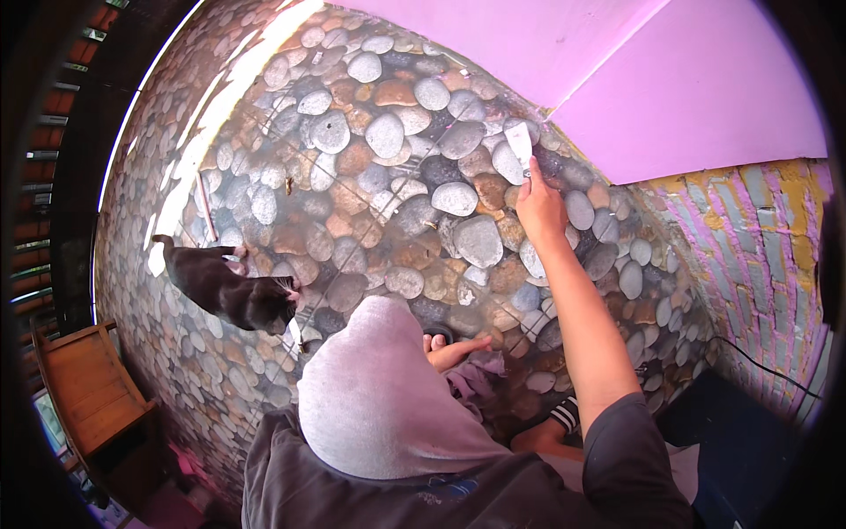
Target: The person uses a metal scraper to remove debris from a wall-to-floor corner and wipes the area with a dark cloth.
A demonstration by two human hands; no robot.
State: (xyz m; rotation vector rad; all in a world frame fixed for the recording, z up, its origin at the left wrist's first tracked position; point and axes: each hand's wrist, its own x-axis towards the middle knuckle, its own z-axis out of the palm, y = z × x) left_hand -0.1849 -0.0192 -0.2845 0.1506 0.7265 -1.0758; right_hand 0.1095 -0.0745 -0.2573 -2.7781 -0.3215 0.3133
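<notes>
My right hand [541,210] is stretched forward over the stone-patterned floor. Its fingers are wrapped round the handle of what looks like a putty knife with a pale, flared blade [520,141]. The blade points away from me, close to the lower edge of a pink wall [608,97]. A large, rounded grey cloth surface [388,379] fills the lower middle. To its right, a bare limb [465,351] rests above a crumpled purple cloth [478,379]; I cannot tell whether it is my left hand or a foot. The rest of my left arm is hidden.
A dark cat [229,286] stands at the left, by a small pale object [294,333]. Behind it lies a thin stick [206,207]. A wooden piece of furniture [92,383] stands lower left. Painted brickwork [749,256], a black cable [765,361] and a striped sandal [566,413] are at right.
</notes>
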